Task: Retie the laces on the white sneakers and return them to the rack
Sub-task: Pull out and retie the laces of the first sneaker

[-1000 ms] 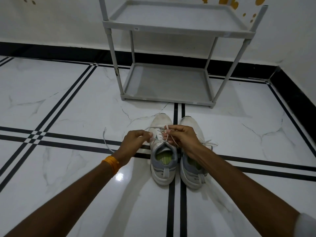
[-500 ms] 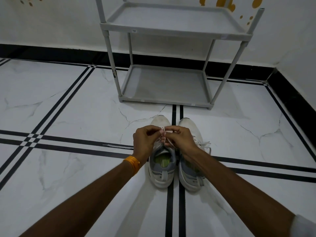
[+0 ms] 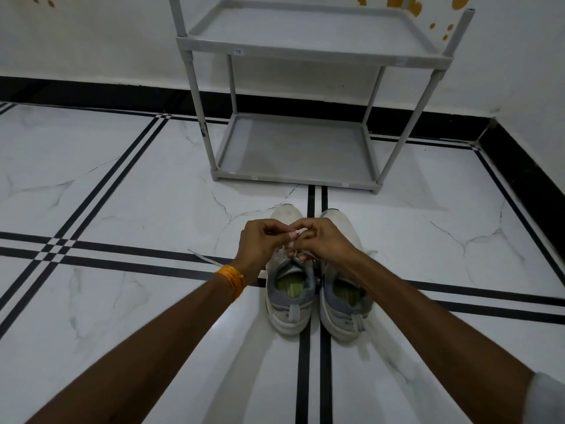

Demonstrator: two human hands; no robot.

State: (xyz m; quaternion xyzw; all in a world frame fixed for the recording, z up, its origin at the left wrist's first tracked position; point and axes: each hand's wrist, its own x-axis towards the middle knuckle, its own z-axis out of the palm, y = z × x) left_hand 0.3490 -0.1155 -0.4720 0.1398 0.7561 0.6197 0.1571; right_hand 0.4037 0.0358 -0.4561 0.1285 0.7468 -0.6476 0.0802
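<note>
Two white sneakers with grey heels and green insoles stand side by side on the floor, toes toward the rack: the left sneaker (image 3: 289, 304) and the right sneaker (image 3: 347, 310). My left hand (image 3: 260, 243) and my right hand (image 3: 324, 240) meet over the left sneaker's tongue, both pinching its white lace (image 3: 294, 237). A loose lace end (image 3: 203, 260) trails on the floor to the left. The right sneaker's lace (image 3: 371, 254) shows at its right side. The knot is hidden by my fingers.
A grey two-shelf rack (image 3: 305, 50) stands against the white wall just beyond the sneakers, its lower shelf (image 3: 293, 148) bare. The floor is white marble tile with black stripes. A black skirting runs along the walls; a corner lies at the right.
My left hand moved from the left in toward the right hand, drawing the lace with it. Both hands now work close together over the left sneaker.
</note>
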